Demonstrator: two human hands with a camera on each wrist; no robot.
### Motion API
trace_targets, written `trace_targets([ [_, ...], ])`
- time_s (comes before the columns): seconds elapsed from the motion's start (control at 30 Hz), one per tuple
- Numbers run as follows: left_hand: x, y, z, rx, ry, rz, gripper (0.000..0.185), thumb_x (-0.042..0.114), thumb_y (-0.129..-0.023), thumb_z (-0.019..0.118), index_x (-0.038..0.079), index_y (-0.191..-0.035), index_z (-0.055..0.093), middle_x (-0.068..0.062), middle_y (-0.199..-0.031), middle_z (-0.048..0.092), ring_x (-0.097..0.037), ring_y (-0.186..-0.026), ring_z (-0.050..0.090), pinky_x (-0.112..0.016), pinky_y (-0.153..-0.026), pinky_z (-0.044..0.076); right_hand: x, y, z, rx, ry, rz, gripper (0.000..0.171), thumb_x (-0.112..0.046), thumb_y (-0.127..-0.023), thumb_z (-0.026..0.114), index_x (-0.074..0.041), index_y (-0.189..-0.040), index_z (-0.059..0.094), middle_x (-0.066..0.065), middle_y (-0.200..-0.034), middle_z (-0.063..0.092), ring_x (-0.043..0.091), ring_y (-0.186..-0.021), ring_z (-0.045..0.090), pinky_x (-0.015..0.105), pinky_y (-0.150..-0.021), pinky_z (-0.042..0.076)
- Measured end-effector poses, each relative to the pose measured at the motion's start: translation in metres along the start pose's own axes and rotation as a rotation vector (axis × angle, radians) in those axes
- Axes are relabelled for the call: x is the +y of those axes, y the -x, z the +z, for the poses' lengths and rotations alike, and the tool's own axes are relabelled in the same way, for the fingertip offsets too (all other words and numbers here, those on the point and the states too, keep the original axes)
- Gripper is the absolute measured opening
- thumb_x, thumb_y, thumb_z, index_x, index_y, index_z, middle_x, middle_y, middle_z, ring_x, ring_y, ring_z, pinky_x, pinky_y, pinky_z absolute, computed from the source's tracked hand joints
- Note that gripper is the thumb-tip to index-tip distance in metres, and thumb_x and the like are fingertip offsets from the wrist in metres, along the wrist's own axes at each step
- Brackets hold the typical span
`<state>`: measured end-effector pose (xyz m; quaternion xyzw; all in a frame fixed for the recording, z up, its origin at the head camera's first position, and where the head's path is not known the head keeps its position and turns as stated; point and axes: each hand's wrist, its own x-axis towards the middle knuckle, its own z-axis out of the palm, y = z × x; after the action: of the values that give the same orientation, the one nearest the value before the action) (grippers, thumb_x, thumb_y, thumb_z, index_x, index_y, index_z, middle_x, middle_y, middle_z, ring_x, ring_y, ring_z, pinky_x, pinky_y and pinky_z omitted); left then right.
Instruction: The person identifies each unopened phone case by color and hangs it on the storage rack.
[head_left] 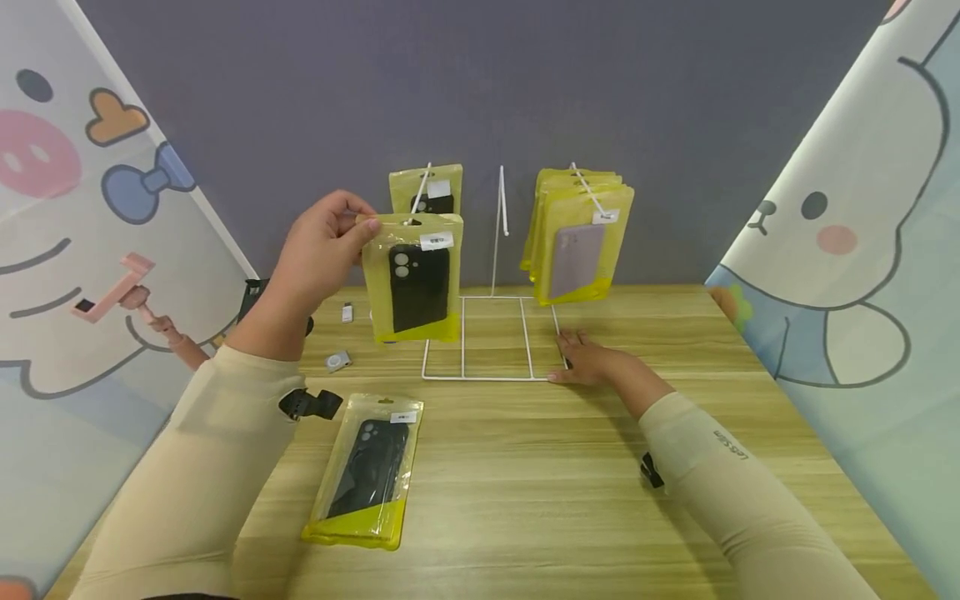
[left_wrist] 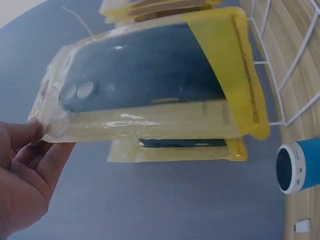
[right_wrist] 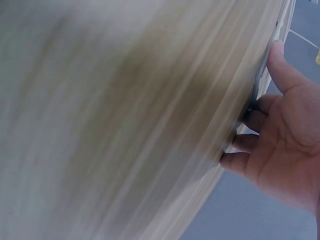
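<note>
Phone-case packet, a clear-and-yellow plastic pouch with a black case inside (head_left: 413, 279), hangs from the left hand (head_left: 322, 250), whose thumb and fingertips pinch its top left corner and hold it upright in the air. Just beyond that hand's fingertips the white wire display rack (head_left: 495, 333) holds up its left hook (head_left: 422, 190), which already carries one similar yellow packet (head_left: 427, 190). Judging by this, the packet's hang hole seems about to go onto that hook; the hole must be lined up with the hook's tip and slid on. Below the left forearm, a second yellow packet with a black case (head_left: 366, 469) lies flat on the wooden worktop (head_left: 525, 483). Right of the raised packet a bunch of yellow packets with a lilac case in front (head_left: 579, 237) hangs on the right hook. The right hand (head_left: 583, 358) lies flat, fingers straight, pressing the rack's base at its near right corner.
</note>
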<state>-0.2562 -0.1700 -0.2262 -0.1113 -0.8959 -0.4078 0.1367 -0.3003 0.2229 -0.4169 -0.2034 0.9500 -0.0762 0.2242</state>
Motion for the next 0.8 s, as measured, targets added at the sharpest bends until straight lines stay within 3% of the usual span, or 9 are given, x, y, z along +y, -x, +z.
trace_targets([
  [0.1, -0.006, -0.009, 0.006, -0.003, -0.003, -0.009, 0.032, 0.047, -0.099, 0.05, 0.021, -0.117, 0.058, -0.004, -0.066, 0.047, -0.025, -0.067, 0.049, -0.037, -0.058, 0.04, 0.0, 0.001, 0.0, 0.0, 0.0, 0.003, 0.093, -0.054, -0.099, 0.048, 0.007, -0.155, 0.006, 0.027, -0.162, -0.002, 0.051, -0.146, -0.005, 0.065, -0.118, 0.011],
  [0.33, -0.017, -0.038, 0.016, 0.002, 0.039, -0.075, 0.032, 0.048, -0.098, 0.05, 0.023, -0.118, 0.055, -0.006, -0.077, 0.048, -0.024, -0.067, 0.048, -0.033, -0.072, 0.05, 0.001, -0.001, 0.001, 0.0, 0.017, -0.006, 0.093, -0.054, -0.099, 0.048, 0.007, -0.155, 0.005, 0.027, -0.162, -0.002, 0.051, -0.147, -0.005, 0.064, -0.119, 0.012],
  [0.57, -0.021, -0.074, 0.03, 0.035, 0.06, -0.089, 0.024, 0.04, -0.101, 0.051, 0.021, -0.115, 0.054, -0.003, -0.084, 0.054, -0.018, -0.066, 0.048, -0.033, -0.059, 0.043, 0.001, -0.001, 0.001, 0.0, 0.021, 0.004, 0.093, -0.056, -0.099, 0.047, 0.006, -0.155, 0.006, 0.026, -0.162, -0.002, 0.05, -0.147, -0.005, 0.065, -0.118, 0.013],
  [0.8, -0.025, -0.099, 0.042, 0.059, 0.079, -0.128, 0.026, 0.038, -0.101, 0.052, 0.02, -0.119, 0.055, 0.0, -0.104, 0.059, -0.015, -0.079, 0.05, -0.031, -0.066, 0.045, -0.001, -0.002, 0.001, -0.004, 0.015, 0.018, 0.093, -0.056, -0.099, 0.047, 0.005, -0.155, 0.006, 0.025, -0.162, -0.001, 0.049, -0.147, -0.005, 0.063, -0.119, 0.012],
])
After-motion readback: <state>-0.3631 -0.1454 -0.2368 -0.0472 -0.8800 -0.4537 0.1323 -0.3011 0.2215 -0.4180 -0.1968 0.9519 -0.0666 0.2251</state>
